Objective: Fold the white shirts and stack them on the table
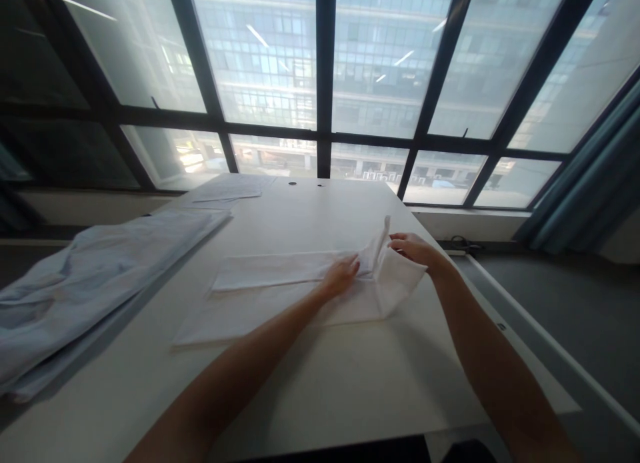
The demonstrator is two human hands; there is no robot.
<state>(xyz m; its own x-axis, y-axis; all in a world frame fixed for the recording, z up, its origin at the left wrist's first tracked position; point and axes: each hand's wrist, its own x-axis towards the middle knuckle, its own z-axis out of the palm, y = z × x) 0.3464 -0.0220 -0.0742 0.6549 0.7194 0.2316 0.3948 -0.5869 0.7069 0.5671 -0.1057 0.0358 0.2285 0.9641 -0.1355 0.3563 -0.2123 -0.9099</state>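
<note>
A thin white cloth (280, 300), partly folded lengthwise, lies across the white table in front of me. My left hand (341, 275) rests on its folded strip, fingers stretched out and pressing down close to the right end. That right end stands up from the table in a raised flap. My right hand (413, 248) has its fingers closed on this lifted part, with the fingertips partly behind the fabric. Whether the cloth is a garment or a plain sheet, I cannot tell.
A heap of white fabric (100, 270) covers the table's left side and hangs over its edge. Papers or flat cloths (230, 188) lie at the far left. The white table (320, 216) reaches toward tall windows (375, 70). A blue curtain (590, 170) hangs at the right.
</note>
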